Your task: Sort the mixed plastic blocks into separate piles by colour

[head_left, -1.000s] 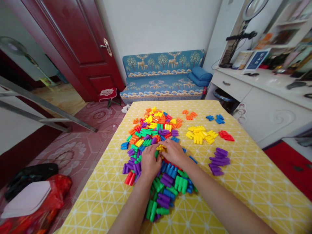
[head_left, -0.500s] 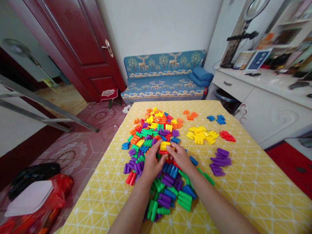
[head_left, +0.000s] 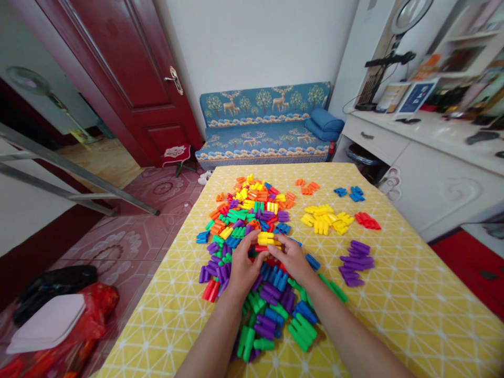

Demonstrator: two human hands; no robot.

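Note:
Over the middle of a mixed pile of plastic building blocks (head_left: 271, 291), both hands grip one yellow block (head_left: 265, 239) made of joined tubes. My left hand (head_left: 244, 261) pinches its left side between thumb and fingers. On the right side, my right hand (head_left: 292, 258) has its thumb and fingertips closed on the same block. A red block (head_left: 260, 248) shows just under it; whether it is touched I cannot tell. Green, purple, blue, red and orange blocks surround the hands. A green block (head_left: 302, 332) lies near my right forearm.
Separate groups lie on the right of the yellow tablecloth (head_left: 397, 315): yellow blocks (head_left: 326, 219), purple blocks (head_left: 356, 262), red blocks (head_left: 367, 220), blue blocks (head_left: 356, 193) and orange blocks (head_left: 307, 187). A blue sofa (head_left: 263, 126) stands beyond the table, a white cabinet (head_left: 441, 178) to the right.
The hands have shifted slightly with the yellow block, and more of its right end shows between the fingers. The green block by the right forearm has turned a little. The sorted groups look unchanged.

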